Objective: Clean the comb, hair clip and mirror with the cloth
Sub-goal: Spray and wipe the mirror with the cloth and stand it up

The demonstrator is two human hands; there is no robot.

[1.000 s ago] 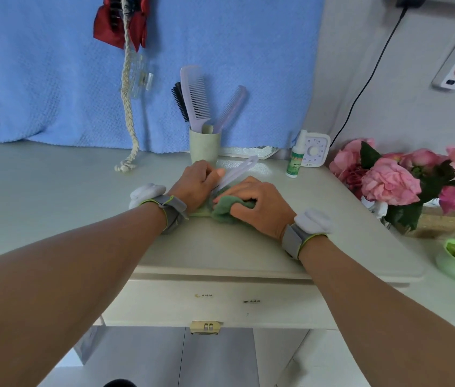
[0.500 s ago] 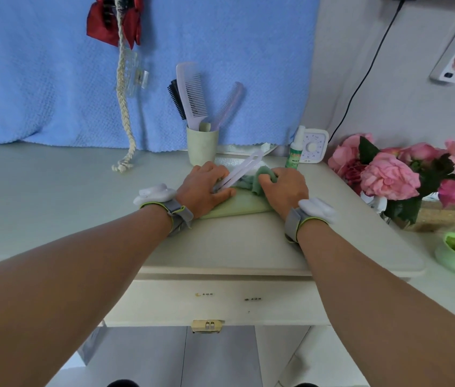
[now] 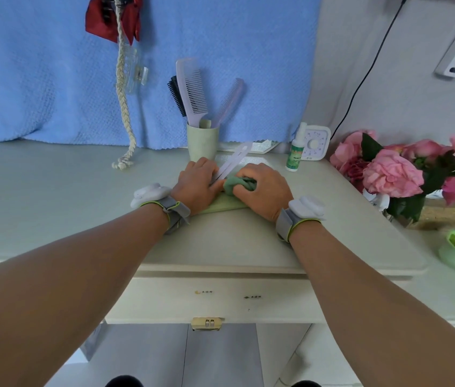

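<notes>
**Cloth pulled back down the comb**

The right hand [image 3: 262,188] is curled shut round a bunched green cloth [image 3: 238,185], pressing it against the near part of a pale comb [image 3: 230,166]. Half a second ago this hand and cloth sat farther up the comb, near its far end; now they lie closer to the person, much as they did a second ago. The left hand [image 3: 197,182] lies flat-fingered over the comb's near end, pinning it down; how tightly it grips cannot be told. It has barely shifted.

The comb slants up and right from between the hands, its far tip reaching toward a mirror [image 3: 259,146] lying flat by the wall. Under both hands is a light green pad [image 3: 220,206] on the table [image 3: 53,191]. Just beyond the left hand stands a cup [image 3: 202,143] holding more combs and a brush. A clear hair clip [image 3: 135,71] hangs on a braided rope [image 3: 123,93] against the blue towel [image 3: 25,65]. To the right stand a spray bottle [image 3: 294,152], a timer [image 3: 315,143] and pink flowers [image 3: 393,171].
</notes>
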